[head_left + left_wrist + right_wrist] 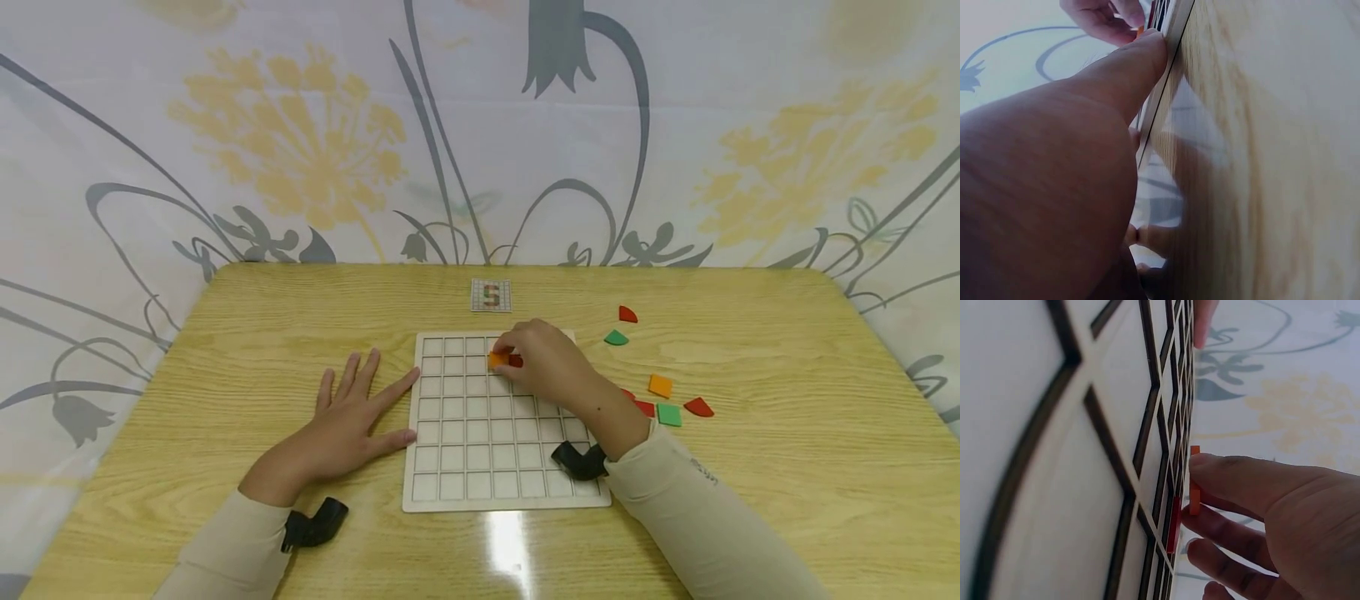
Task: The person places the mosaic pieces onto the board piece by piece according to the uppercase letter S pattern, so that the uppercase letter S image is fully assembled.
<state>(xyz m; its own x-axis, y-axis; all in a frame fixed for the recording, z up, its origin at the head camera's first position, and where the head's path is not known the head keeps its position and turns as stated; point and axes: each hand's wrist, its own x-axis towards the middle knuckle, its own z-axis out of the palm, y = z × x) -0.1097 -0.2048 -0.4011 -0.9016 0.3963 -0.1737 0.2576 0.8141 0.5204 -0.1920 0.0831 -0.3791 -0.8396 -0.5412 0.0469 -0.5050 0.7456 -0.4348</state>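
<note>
Right hand (551,367) pinches an orange tile (497,361) over the grid board (454,457) at frame centre, beside a red piece (516,361); left hand (347,425), fingers spread, touches the board's left edge.

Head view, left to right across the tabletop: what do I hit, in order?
Left hand → gridded board → green fan-shaped tile → loose orange square tile → rightmost red fan-shaped tile. Left out: pattern card and right hand, overlapping the board's span.
</note>
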